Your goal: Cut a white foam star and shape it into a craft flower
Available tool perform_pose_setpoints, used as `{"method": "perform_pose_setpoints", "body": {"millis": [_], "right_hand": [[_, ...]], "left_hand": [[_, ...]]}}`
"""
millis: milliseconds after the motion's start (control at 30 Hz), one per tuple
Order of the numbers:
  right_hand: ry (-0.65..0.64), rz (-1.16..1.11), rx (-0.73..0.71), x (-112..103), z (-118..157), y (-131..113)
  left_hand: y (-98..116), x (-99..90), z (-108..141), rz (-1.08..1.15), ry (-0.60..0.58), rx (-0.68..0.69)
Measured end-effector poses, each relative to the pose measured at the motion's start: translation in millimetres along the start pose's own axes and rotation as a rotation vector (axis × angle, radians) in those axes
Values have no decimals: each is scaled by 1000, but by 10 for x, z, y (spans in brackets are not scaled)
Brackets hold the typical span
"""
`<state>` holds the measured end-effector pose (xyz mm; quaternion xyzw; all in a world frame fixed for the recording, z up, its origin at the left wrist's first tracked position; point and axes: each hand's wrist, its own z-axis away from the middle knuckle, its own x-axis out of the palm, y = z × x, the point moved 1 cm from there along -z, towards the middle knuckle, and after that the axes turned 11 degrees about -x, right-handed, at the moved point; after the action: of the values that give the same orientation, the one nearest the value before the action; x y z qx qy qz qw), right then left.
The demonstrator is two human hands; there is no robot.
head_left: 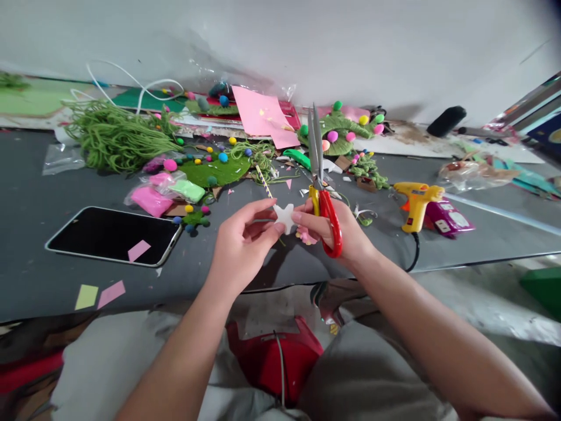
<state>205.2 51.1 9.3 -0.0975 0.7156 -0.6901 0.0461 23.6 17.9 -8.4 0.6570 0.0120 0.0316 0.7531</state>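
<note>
Between my two hands, near the table's front edge, is a small white star-shaped piece [284, 218]. My left hand [243, 242] pinches its left side between thumb and fingers. With thumb and fingertips, my right hand [339, 228] touches the piece's right side. The same hand also holds scissors [332, 225] with red and yellow handles, their blades pointing up and away and slightly parted. Just below the right fingers lies a small pink piece [305, 235]. A patterned stick [263, 180] lies behind the star.
A phone [114, 237] lies at the left with paper scraps around it. Green yarn [118, 137], pink paper [265, 117] and pom-pom decorations [214, 169] fill the back. A yellow glue gun [416, 204] and purple packet [449, 218] are at the right.
</note>
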Motion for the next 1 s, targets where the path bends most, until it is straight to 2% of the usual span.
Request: {"method": "perform_pose_setpoints", "body": {"millis": [133, 333, 400, 467, 500, 567, 733, 900, 1000], "right_hand": [[14, 15, -19, 2, -68, -20], [-58, 147, -2, 49, -163, -101], [-84, 303, -23, -2, -231, -163], [-105, 589, -85, -118, -323, -235], [-96, 815, -107, -197, -374, -271], [-69, 975, -108, -363, -476, -327], [-56, 1194, -58, -618, -692, -369], [-19, 1350, -5, -573, -860, -319], [-83, 1380, 16, -496, -933, -275]], "left_hand": [[20, -32, -5, 14, -18, 33], [130, -145, 26, -100, 20, 67], [193, -216, 26, -160, 25, 90], [278, -310, 23, -230, 29, 107], [328, -364, 24, -263, 32, 108], [435, -478, 30, -330, 16, 94], [607, -712, 55, -510, -6, 119], [567, -800, 12, -568, -80, 153], [533, -822, -20, -560, -72, 197]]}}
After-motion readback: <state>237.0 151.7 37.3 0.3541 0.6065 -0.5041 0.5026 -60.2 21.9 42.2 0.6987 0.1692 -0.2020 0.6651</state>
